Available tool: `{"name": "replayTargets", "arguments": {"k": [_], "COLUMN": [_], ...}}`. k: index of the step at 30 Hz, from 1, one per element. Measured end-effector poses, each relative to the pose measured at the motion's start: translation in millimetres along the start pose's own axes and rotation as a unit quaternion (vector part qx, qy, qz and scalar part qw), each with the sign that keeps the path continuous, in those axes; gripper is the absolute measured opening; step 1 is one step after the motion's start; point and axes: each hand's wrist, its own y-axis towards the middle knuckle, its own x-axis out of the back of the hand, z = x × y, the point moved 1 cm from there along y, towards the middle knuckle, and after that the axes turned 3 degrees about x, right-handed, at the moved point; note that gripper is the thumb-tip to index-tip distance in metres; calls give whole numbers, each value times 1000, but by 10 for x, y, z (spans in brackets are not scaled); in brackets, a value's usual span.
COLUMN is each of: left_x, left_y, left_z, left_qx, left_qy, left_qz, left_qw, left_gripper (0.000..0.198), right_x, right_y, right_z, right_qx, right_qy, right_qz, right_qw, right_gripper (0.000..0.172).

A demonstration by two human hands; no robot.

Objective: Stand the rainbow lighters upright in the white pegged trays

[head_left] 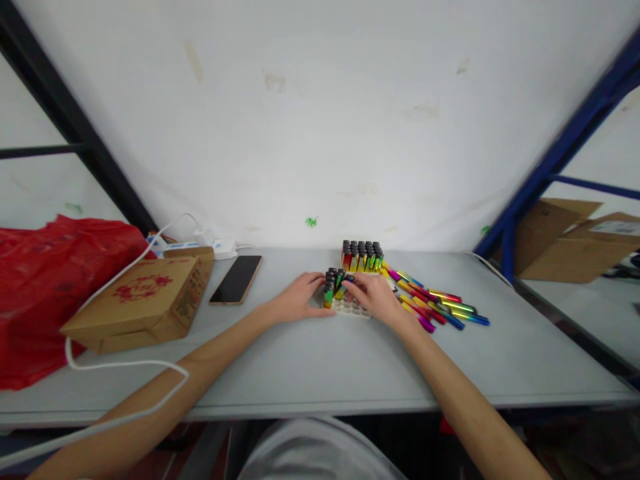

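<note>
A white slotted tray [346,308] lies on the grey table and holds several upright rainbow-coloured lighters [331,285] at its left end. My left hand [299,298] rests against the tray's left side, fingers curled at those lighters. My right hand [375,295] lies over the tray's right part, its fingers pinched on a lighter [345,287] that leans into the tray. Behind stands a full block of lighters [362,257]. Several loose lighters [436,303] lie in a fan to the right of my right hand.
A black phone [236,279] lies left of the tray. A brown cardboard box [145,300] and a red plastic bag [47,280] sit further left. A white cable [125,365] runs across the table front. Blue shelf frame [550,167] and cartons [575,247] stand right.
</note>
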Motion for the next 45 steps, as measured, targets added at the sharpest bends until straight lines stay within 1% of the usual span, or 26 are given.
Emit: {"name": "replayTargets", "arguments": {"k": [5, 7, 10, 12, 14, 16, 18, 20, 23, 25, 26, 28, 31, 33, 35, 38, 40, 43, 45], "left_x": [-9, -10, -10, -8, -5, -2, -1, -2, -2, 3, 7, 12, 14, 10, 5, 1, 2, 7, 9], "left_y": [7, 9, 9, 8, 8, 7, 7, 5, 3, 2, 1, 1, 0, -1, -3, -8, -11, -10, -6], "left_z": [16, 20, 19, 15, 12, 12, 16, 20, 19, 15, 13, 10, 14, 22, 31, 41, 42, 33, 24], "left_qx": [-1, 1, 4, 5, 3, 0, -2, -2, 3, 4, 3, 1, -3, -7, -11, -10, -6, -6, -7], "left_qy": [-4, -4, 4, 9, 7, 0, -5, -3, 3, 1, -1, -2, 2, 3, 3, 8, 8, 3, 4], "left_qz": [1, 3, 9, 13, 12, 9, 5, 3, 7, 10, 11, 10, 5, 2, -1, 0, 1, -1, 0], "left_qw": [1000, 1000, 1000, 1000, 1000, 1000, 1000, 1000, 1000, 1000, 1000, 1000, 1000, 1000, 1000, 1000, 1000, 1000, 1000], "left_gripper": [84, 85, 86, 87, 86, 85, 83, 83, 85, 86, 86, 88, 90, 89, 87, 89, 90, 88, 88], "right_x": [-11, -6, -19, -40, -61, -71, -48, 33, 267, 463, 560, 737, 921, 975, 983, 954, 943, 961, 973], "right_y": [2, -3, -3, 5, 14, 17, 11, 3, -18, -46, -67, -120, -199, -226, -229, -201, -176, -154, -151], "right_z": [-40, -25, 25, 60, 82, 81, 49, -28, -253, -465, -578, -796, -1033, -1116, -1150, -1147, -1127, -1081, -1037], "right_qx": [54, 61, 49, 34, 23, 29, 45, 48, -2, -58, -85, -145, -223, -264, -290, -287, -262, -233, -216], "right_qy": [-83, -107, -159, -209, -250, -258, -233, -202, -204, -240, -260, -300, -325, -312, -290, -279, -286, -254, -207], "right_qz": [21, 40, 66, 70, 66, 71, 78, 56, -31, -72, -80, -82, -73, -53, -27, -1, -17, -106, -166], "right_qw": [995, 992, 984, 975, 966, 963, 968, 976, 978, 966, 958, 939, 916, 911, 912, 917, 921, 933, 940], "right_gripper": [40, 33, 23, 24, 31, 39, 45, 49, 49, 37, 29, 23, 26, 31, 31, 27, 28, 38, 51]}}
